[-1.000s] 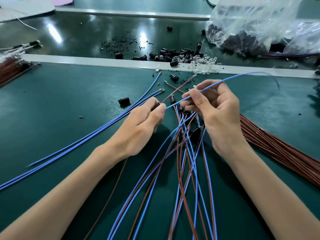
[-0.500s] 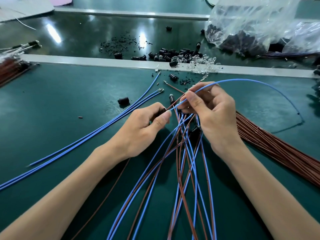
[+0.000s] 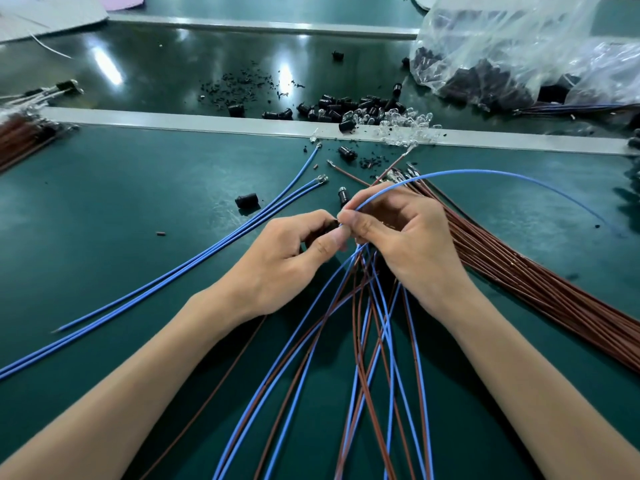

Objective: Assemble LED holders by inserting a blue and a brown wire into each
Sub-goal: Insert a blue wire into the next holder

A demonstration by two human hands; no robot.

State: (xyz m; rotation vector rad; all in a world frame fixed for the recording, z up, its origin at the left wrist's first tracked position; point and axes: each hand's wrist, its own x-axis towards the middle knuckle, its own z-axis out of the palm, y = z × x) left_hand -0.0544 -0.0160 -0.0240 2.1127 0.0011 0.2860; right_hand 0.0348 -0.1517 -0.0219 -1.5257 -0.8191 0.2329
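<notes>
My left hand (image 3: 287, 258) pinches a small black LED holder (image 3: 330, 226), mostly hidden between thumb and fingers. A brown wire (image 3: 214, 393) trails from under this hand toward me. My right hand (image 3: 405, 237) pinches a blue wire (image 3: 485, 173) near its end, right against the holder. That wire arcs up and to the right, its far end down on the mat. Under both hands lies a fan of blue and brown wires (image 3: 367, 358) with holders on them, hidden at their top ends.
Three loose blue wires (image 3: 194, 261) lie to the left, a bundle of brown wires (image 3: 540, 278) to the right. Loose black holders (image 3: 247, 199) and clear LEDs (image 3: 408, 124) sit by the grey divider strip (image 3: 194, 121). Plastic bags (image 3: 512, 53) of parts stand at the back right.
The hands have closed together, bringing the blue wire's end to the holder. The wire's free end swung from up in the air to down on the mat at the right.
</notes>
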